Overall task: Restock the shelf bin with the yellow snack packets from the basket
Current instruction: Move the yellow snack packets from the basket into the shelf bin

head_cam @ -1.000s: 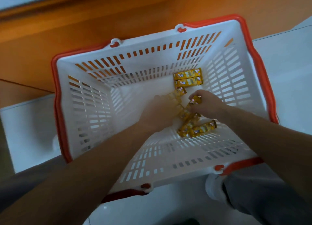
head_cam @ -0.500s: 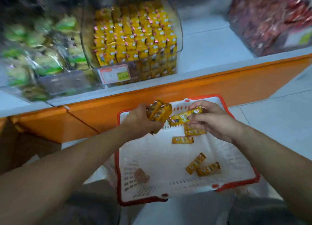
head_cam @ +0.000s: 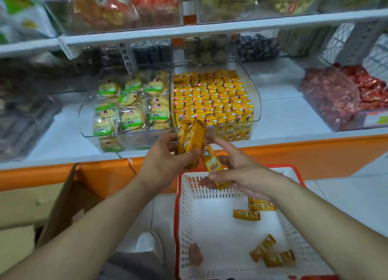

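Observation:
My left hand [head_cam: 165, 164] grips a bunch of yellow snack packets [head_cam: 190, 137], raised just in front of the clear shelf bin [head_cam: 255, 103], which is packed with rows of the same yellow packets [head_cam: 212, 94]. My right hand [head_cam: 243, 174] holds more yellow packets [head_cam: 213, 164] between thumb and fingers, index finger stretched out, close to the left hand. Below them stands the white basket with a red rim [head_cam: 178, 216]; several yellow packets [head_cam: 270, 252] lie loose on its floor.
A second clear bin with green-labelled round biscuits [head_cam: 130, 109] sits left of the yellow one. Red packets [head_cam: 344, 94] fill a bin at the right. The orange shelf front [head_cam: 315, 155] runs across. A cardboard box [head_cam: 63, 206] stands at the left. A brownish packet [head_cam: 195, 256] lies in the basket.
Both hands came up out of the basket holding yellow packets and rose to the front of the shelf bin. The view tilted up from the basket to the shelves.

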